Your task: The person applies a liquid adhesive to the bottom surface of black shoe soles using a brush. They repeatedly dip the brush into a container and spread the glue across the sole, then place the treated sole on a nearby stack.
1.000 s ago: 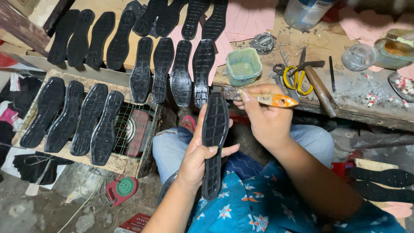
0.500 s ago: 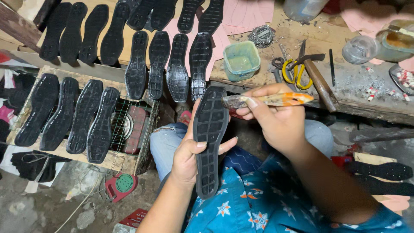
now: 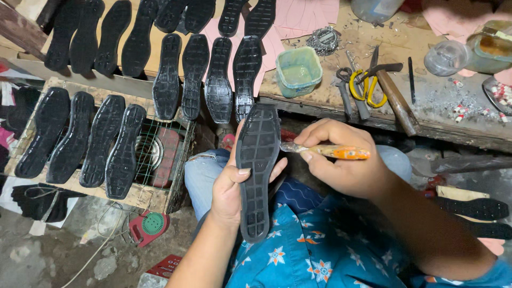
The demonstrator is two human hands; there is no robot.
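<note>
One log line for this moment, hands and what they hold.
left hand: holds black sole | right hand: holds orange-handled brush, tip at sole edge

The left hand [image 3: 230,184] hides part of the sole's [image 3: 257,165] left edge and back, and the brush's [image 3: 325,151] tip is too blurred to tell whether it touches the sole. The right hand [image 3: 346,160] covers the brush's middle. The top edge cuts off the back row of soles [image 3: 128,26] and the bottle [image 3: 376,8]; the right edge cuts the tray [image 3: 501,93].
</note>
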